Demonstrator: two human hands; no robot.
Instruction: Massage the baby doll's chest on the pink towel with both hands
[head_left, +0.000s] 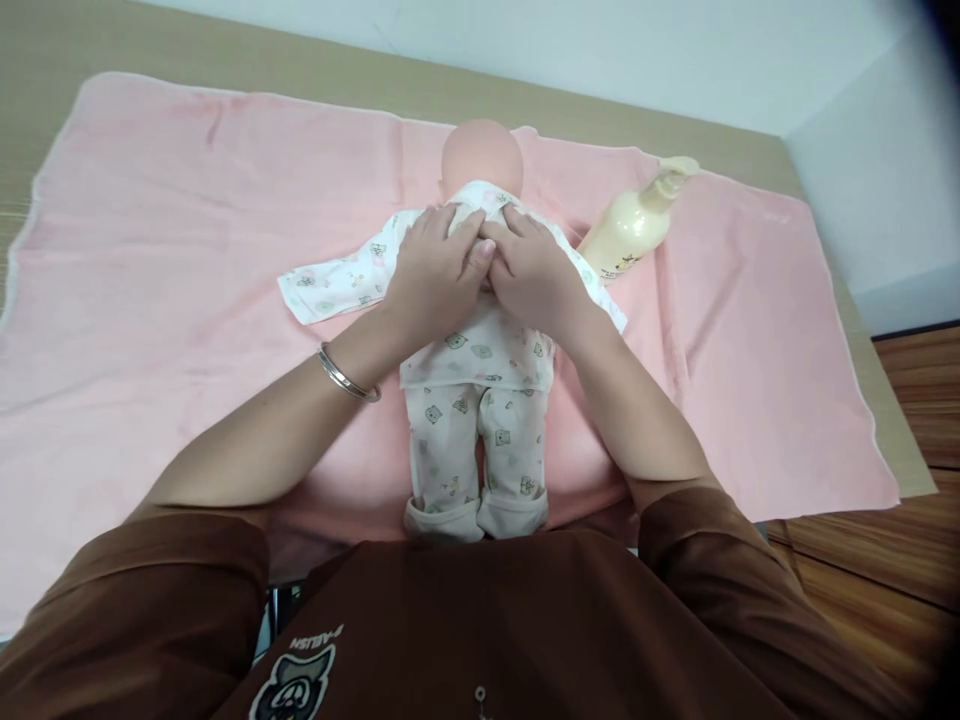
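The baby doll [477, 360] lies lengthwise at the middle of the frame, its bald vinyl head [481, 160] toward the top and its feet toward the person; no face shows, so it cannot be told whether it lies face up or face down. It wears a white printed pajama top [341, 280], with one sleeve spread toward the left of the frame, and matching trousers [476, 445] with folded cuffs. The left hand [433, 275] and right hand [534, 272] rest side by side near the collar, fingers curved and almost meeting; both bear on the cloth, but whether they pinch it or only press cannot be told. A silver bangle [346, 374] circles the left wrist. The pink towel [187, 200] beneath the doll, spread over the tabletop [52, 70], seems laid as soft padding. A cream pump bottle [636, 225] lies just beside the doll at upper right, apparently kept within reach; its label is too small to read. A badge [291, 685] on the brown top at bottom center shows an animal head and upside-down letters, perhaps "FABUSH".
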